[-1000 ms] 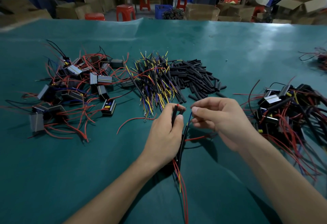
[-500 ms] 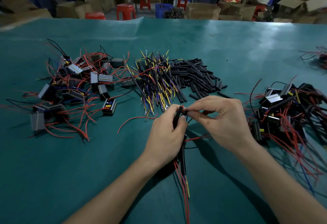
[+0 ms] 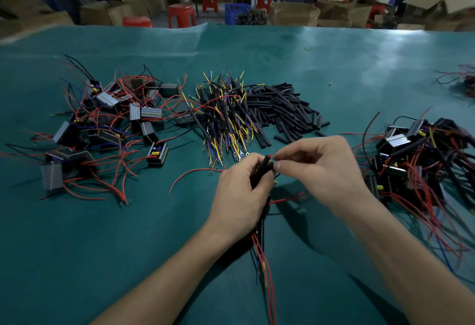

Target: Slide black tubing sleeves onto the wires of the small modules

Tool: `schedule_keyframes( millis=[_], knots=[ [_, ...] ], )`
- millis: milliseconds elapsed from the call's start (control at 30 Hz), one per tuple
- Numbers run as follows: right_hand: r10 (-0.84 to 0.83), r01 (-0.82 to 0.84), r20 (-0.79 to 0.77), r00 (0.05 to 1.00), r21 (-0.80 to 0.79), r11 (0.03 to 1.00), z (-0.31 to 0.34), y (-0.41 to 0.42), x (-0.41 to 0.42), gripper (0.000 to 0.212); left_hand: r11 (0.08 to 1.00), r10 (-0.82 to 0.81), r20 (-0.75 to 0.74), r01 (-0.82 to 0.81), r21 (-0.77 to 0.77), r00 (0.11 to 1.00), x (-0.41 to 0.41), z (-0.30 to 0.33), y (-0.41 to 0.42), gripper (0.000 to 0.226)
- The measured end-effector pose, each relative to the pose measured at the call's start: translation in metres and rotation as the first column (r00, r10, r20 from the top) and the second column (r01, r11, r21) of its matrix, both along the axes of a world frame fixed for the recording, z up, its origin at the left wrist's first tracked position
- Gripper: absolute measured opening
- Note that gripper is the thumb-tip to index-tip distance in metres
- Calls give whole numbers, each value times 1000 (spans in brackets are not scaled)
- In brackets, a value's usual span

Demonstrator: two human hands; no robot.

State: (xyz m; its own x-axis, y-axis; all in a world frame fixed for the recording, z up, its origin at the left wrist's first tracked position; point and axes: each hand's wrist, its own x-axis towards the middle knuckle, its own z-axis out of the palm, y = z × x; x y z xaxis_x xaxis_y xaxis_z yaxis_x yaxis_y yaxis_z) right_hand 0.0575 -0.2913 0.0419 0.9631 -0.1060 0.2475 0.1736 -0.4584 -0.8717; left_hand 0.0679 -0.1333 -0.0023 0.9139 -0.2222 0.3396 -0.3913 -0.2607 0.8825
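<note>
Far left on the green counter (image 3: 77,247): heap of modules (image 3: 108,129) with loose red wires, unsleeved by the look of them. Centre back: bundle of sleeved leads (image 3: 223,119), then the stock pile of black sleeves (image 3: 282,108).

Left hand (image 3: 241,196): grip clamped round a black sleeve (image 3: 263,169), held upright over the counter, red wires (image 3: 266,268) trailing down toward the body. The module itself is hidden under the hand.

Right hand (image 3: 318,170): thumb and forefinger pinched together at the sleeve's top end, apparently on a wire tip; too small to confirm.

Far right: second heap (image 3: 421,160), wires already carrying black tubing, likely finished.

Step in hand, judged: threading a wire into the sleeve mouth. To do well: keep the sleeve straight and still in the left grip, hold the wire close to its tip so it does not buckle, feed in short pushes, and check that no neighbouring wire is caught alongside.
</note>
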Motion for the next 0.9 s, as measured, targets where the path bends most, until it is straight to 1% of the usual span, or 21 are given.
schedule_keyframes(
  millis=[67,133,200,267,300,333,367,400,433,467,567,733,900],
  knots=[
    [3,39,-168,986,246,969,0,-1,2,14,1000,-19,8,19,-9,1000,-1,0,0,10],
    [20,110,-301,953,410,905,0,-3,4,15,999,-33,8,33,-14,999,-1,1,-1,9],
    [45,167,-384,922,500,849,0,-3,4,19,999,-39,6,39,-16,999,-2,0,-1,9],
    [65,148,-375,925,512,846,0,-1,3,20,999,-38,-3,38,-31,999,-1,0,-1,10],
    [69,94,-320,945,466,880,1,-2,2,18,998,-30,-13,30,-46,999,-1,-1,-1,11],
    [74,19,-237,969,367,930,2,-4,1,16,998,-19,-21,17,-60,1000,0,-1,-1,12],
    [90,-53,-147,985,234,971,3,-7,0,13,998,-8,-27,6,-69,1000,1,-2,0,13],
    [119,-110,-74,990,112,988,4,-10,0,12,997,-2,-32,-1,-73,999,1,-2,0,14],
    [152,-151,-36,988,22,988,4,-14,0,13,997,-2,-38,-1,-74,999,1,-2,0,14],
    [176,-177,-24,984,-32,984,5,-18,1,16,997,-8,-45,5,-76,999,1,-1,0,13],
    [185,-186,-21,983,-118,975,3,-23,4,22,996,-28,-68,22,-85,997,3,-1,0,12],
    [170,-160,22,985,-232,959,0,-27,7,17,993,-60,-93,49,-112,994,2,-3,0,10],
    [191,-147,108,976,-322,935,3,-23,3,11,993,-57,-75,49,-104,996,3,-2,1,10]
  ],
)
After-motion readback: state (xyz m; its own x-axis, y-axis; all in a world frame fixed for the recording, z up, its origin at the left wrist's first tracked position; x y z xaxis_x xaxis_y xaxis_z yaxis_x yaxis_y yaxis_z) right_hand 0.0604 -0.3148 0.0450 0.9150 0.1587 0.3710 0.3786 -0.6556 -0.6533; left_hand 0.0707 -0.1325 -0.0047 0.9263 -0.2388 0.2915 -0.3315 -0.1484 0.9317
